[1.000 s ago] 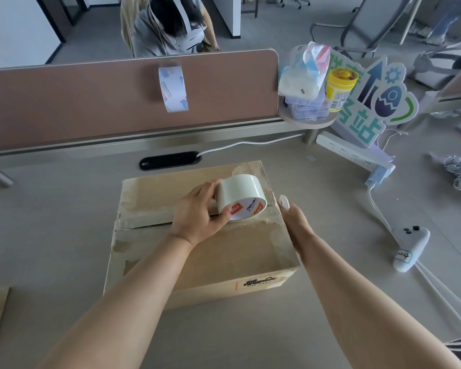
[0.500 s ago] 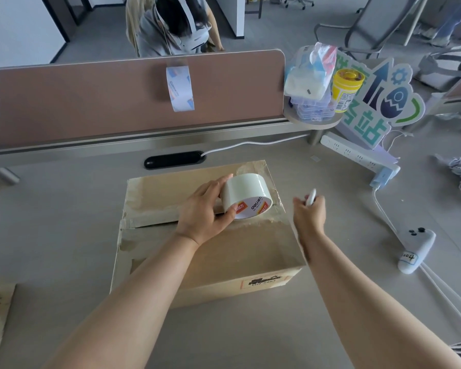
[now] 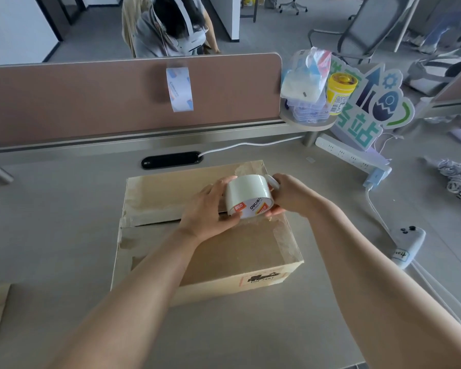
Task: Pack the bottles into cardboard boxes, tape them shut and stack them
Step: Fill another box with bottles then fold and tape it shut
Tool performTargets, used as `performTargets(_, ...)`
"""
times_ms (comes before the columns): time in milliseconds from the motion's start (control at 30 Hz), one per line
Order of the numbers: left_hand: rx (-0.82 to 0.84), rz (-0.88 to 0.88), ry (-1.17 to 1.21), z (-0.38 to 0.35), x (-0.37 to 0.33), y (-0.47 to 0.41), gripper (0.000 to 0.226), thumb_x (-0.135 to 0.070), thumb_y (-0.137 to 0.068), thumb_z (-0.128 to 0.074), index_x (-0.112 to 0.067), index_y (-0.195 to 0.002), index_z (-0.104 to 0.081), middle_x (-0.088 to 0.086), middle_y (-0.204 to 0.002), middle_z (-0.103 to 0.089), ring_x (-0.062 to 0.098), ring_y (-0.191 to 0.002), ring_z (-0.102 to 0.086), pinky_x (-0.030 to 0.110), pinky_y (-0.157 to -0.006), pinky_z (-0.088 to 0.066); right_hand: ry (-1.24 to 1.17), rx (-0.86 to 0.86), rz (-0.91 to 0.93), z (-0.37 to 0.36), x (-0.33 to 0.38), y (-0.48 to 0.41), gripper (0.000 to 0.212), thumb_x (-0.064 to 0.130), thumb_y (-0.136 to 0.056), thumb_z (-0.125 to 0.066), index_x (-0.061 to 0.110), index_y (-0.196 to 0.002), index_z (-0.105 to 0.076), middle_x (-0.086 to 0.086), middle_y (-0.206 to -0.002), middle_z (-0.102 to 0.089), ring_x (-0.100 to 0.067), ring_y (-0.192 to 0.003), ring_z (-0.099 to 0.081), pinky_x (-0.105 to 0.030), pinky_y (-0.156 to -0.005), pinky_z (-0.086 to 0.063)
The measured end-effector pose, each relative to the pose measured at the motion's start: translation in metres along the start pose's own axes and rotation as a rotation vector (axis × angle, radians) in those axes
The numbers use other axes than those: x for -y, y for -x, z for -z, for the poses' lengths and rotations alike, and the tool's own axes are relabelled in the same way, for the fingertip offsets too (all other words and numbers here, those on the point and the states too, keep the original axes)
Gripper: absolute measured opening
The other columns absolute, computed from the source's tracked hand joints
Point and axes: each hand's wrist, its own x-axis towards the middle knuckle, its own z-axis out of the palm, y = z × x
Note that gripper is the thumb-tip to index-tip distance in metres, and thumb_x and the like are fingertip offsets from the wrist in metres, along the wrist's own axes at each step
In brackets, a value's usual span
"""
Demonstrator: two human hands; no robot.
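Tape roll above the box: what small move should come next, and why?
Probably peel the free end off the tape roll with the right hand while the left hand steadies it. Both hands grip the roll over the closed cardboard box, and no strip is pulled out yet.

Grey desk (image 3: pixel 51 209), brown divider panel (image 3: pixel 91 97), mesh office chair (image 3: pixel 362 30), grey floor (image 3: pixel 277 35)

An open-plan office: a grey worktop (image 3: pixel 64 209) backed by a brown divider panel (image 3: pixel 91 97), a power strip (image 3: pixel 349 155), mesh swivel chairs (image 3: pixel 357 30) behind, and another person (image 3: pixel 168 30) seated at the facing desk.
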Motion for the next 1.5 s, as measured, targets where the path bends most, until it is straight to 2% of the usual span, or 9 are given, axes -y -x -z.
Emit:
performTargets(167,0.020,0.057,0.100,0.002,0.000,-0.001,0.054,-0.025,-0.073,-0.070,-0.013,-0.118,-0.043,-0.001,-0.103,-0.061,0.018,-0.089,-0.065,0.031,-0.075,-0.052,0.065,0.035,0.019,-0.001,0.000,0.001,0.023,-0.005,-0.087,-0.043,-0.002,-0.108,-0.052,-0.018,-0.077,-0.070,-0.017,-0.058,-0.067,-0.024,-0.061,-0.058)
performTargets(267,-0.028,0.012,0.002,0.010,0.004,0.004,0.053,-0.035,-0.071,-0.061,-0.010,-0.115,-0.045,-0.004,-0.096,-0.055,0.017,-0.078,-0.056,0.027,-0.066,-0.044,0.036,0.066,0.010,-0.003,0.000,0.000,0.025,-0.006,-0.084,-0.046,-0.003,-0.108,-0.051,-0.017,-0.076,-0.069,-0.019,-0.064,-0.065,-0.031,-0.074,-0.057)
performTargets(633,-0.143,-0.107,-0.136,0.045,0.026,0.017,0.066,-0.041,-0.070,-0.049,-0.030,-0.134,-0.040,-0.006,-0.077,-0.049,0.007,-0.071,-0.042,0.028,-0.063,-0.051,0.124,0.009,-0.033,-0.009,0.013,-0.005,0.015,-0.007,-0.086,-0.046,0.008,-0.091,-0.044,-0.014,-0.077,-0.060,-0.026,-0.065,-0.059,-0.034,-0.065,-0.053)
performTargets(833,-0.104,-0.068,-0.086,0.042,0.023,0.020,0.070,-0.050,-0.075,-0.049,-0.024,-0.140,-0.039,-0.005,-0.092,-0.056,0.015,-0.085,-0.050,0.034,-0.076,-0.050,0.171,0.073,-0.006,-0.022,0.024,-0.008,0.024,-0.002,-0.084,-0.053,0.001,-0.107,-0.049,-0.016,-0.079,-0.067,-0.026,-0.068,-0.065,-0.041,-0.080,-0.057)
performTargets(1000,0.021,0.086,0.199,0.024,0.029,0.026,0.083,-0.053,-0.065,-0.067,-0.027,-0.137,-0.035,-0.007,-0.122,-0.053,0.015,-0.110,-0.054,0.037,-0.092,-0.050,0.192,0.127,0.070,-0.032,0.034,-0.009,0.023,-0.004,-0.089,-0.042,0.001,-0.109,-0.051,-0.018,-0.084,-0.068,-0.019,-0.062,-0.065,-0.029,-0.067,-0.057)
performTargets(1133,0.021,0.186,0.319,0.025,0.028,0.024,0.073,-0.034,-0.066,-0.075,-0.020,-0.128,-0.040,-0.002,-0.113,-0.061,0.011,-0.095,-0.065,0.020,-0.079,-0.053,0.240,0.132,0.082,-0.036,0.034,-0.012,0.023,-0.004,-0.084,-0.037,0.003,-0.102,-0.050,-0.012,-0.070,-0.064,-0.020,-0.057,-0.059,-0.028,-0.060,-0.049)
performTargets(1267,-0.003,0.201,0.224,0.030,0.025,0.021,0.052,-0.025,-0.069,-0.072,-0.017,-0.112,-0.043,-0.004,-0.100,-0.062,0.015,-0.088,-0.065,0.027,-0.071,-0.051,0.207,0.100,0.071,-0.037,0.030,-0.015,0.025,-0.006,-0.082,-0.036,0.002,-0.101,-0.049,-0.015,-0.070,-0.063,-0.023,-0.058,-0.058,-0.030,-0.062,-0.050)
performTargets(1400,-0.076,0.155,-0.004,0.050,0.034,0.033,0.062,-0.047,-0.066,-0.049,-0.022,-0.123,-0.045,0.001,-0.094,-0.062,0.022,-0.084,-0.059,0.033,-0.075,-0.050,0.148,0.104,0.047,-0.034,0.026,-0.017,0.015,-0.004,-0.084,-0.048,0.006,-0.095,-0.046,-0.013,-0.066,-0.064,-0.025,-0.063,-0.059,-0.033,-0.065,-0.053)
performTargets(1500,-0.126,0.085,-0.053,0.067,0.048,0.042,0.065,-0.044,-0.067,-0.046,-0.031,-0.131,-0.044,0.001,-0.103,-0.064,0.014,-0.084,-0.055,0.023,-0.083,-0.042,0.129,0.099,0.056,-0.032,0.025,-0.018,0.015,-0.002,-0.085,-0.051,0.008,-0.094,-0.046,-0.017,-0.075,-0.069,-0.024,-0.065,-0.063,-0.035,-0.074,-0.056)
